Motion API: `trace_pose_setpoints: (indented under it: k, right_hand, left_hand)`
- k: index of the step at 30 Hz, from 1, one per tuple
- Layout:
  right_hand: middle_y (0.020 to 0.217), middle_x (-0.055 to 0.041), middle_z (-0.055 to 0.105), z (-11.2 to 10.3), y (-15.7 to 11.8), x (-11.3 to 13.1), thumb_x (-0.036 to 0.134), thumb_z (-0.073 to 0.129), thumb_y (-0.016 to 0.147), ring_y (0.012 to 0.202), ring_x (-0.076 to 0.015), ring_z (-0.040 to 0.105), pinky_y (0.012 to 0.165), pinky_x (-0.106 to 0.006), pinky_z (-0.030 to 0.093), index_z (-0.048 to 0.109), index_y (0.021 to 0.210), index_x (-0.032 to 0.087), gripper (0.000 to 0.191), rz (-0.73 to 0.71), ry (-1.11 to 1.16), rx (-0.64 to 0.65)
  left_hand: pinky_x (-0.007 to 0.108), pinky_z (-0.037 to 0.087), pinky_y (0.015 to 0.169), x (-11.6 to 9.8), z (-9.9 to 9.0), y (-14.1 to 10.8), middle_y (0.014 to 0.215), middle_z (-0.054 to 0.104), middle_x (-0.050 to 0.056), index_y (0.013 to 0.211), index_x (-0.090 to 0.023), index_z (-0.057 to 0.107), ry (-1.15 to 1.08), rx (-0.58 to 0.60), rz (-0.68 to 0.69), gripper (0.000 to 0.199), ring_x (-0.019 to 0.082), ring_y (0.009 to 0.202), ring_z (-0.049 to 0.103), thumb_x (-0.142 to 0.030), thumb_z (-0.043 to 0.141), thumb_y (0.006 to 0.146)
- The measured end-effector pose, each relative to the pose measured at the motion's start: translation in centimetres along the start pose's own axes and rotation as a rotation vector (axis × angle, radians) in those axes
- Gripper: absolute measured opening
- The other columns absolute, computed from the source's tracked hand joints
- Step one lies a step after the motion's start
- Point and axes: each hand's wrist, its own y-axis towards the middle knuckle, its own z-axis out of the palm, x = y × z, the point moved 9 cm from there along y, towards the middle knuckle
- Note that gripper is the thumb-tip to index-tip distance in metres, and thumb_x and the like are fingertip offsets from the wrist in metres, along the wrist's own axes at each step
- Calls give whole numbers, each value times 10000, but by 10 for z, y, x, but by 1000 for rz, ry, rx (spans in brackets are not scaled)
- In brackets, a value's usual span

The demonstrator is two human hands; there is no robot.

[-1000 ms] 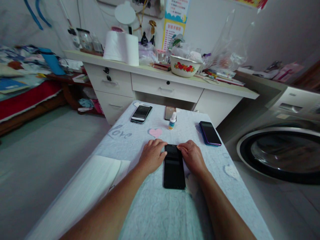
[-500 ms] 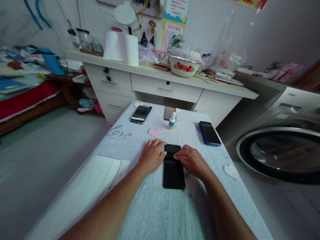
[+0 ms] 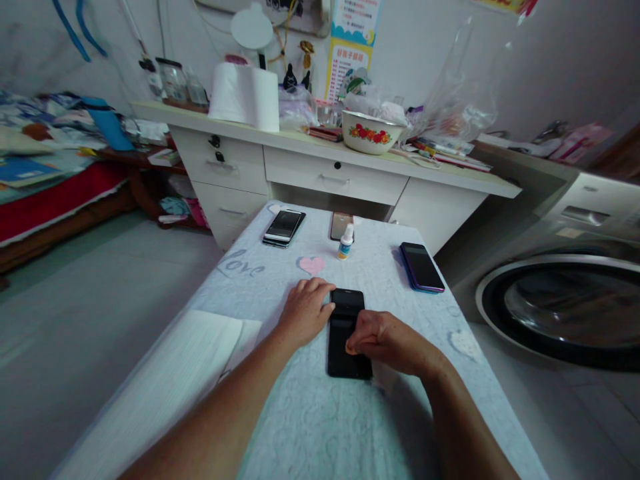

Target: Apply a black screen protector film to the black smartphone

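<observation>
A black smartphone (image 3: pixel 345 363) lies flat, screen up, on the cloth-covered table in front of me. My left hand (image 3: pixel 306 310) rests at its upper left edge, fingertips by the top corner and thumb against the side, holding it. My right hand (image 3: pixel 383 340) is closed in a pinch over the lower half of the screen. Between its fingers shows a small orange-tan piece (image 3: pixel 351 348), pressed to the glass; most of it is hidden, so I cannot tell its kind. Beyond the phone stands a small white spray bottle (image 3: pixel 345 243) with a blue and yellow label.
Stacked phones lie at the far left (image 3: pixel 284 227) and the right (image 3: pixel 423 268); another phone (image 3: pixel 342 225) lies behind the bottle. Folded white material (image 3: pixel 200 353) covers the table's left side. A white desk (image 3: pixel 335 173) stands beyond, a washing machine (image 3: pixel 565 267) to the right.
My right hand has slid down the screen toward me, from the upper part to the lower half, with the orange-tan piece. My left hand and the phone have stayed in place.
</observation>
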Motion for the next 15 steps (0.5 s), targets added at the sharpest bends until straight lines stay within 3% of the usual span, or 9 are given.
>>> trace_pose_setpoints:
  k: [3, 15]
  right_hand:
    - [801, -2, 686, -4, 0, -5, 93, 568, 850, 765, -123, 586, 700, -228, 457, 756, 815, 229, 235, 14, -3, -42]
    - [831, -23, 644, -25, 4, -46, 185, 597, 858, 797, -147, 598, 725, -261, 466, 750, 894, 241, 167, 127, -94, -403]
  left_hand:
    - [386, 374, 961, 0, 1, 0, 1230, 568, 36, 1209, -260, 570, -3, 4, -6, 349, 238, 1114, 475, -276, 540, 863]
    - [384, 374, 954, -1, 0, -1, 1223, 569, 44, 1211, -261, 570, -3, 3, -1, 348, 235, 1110, 479, -278, 533, 865]
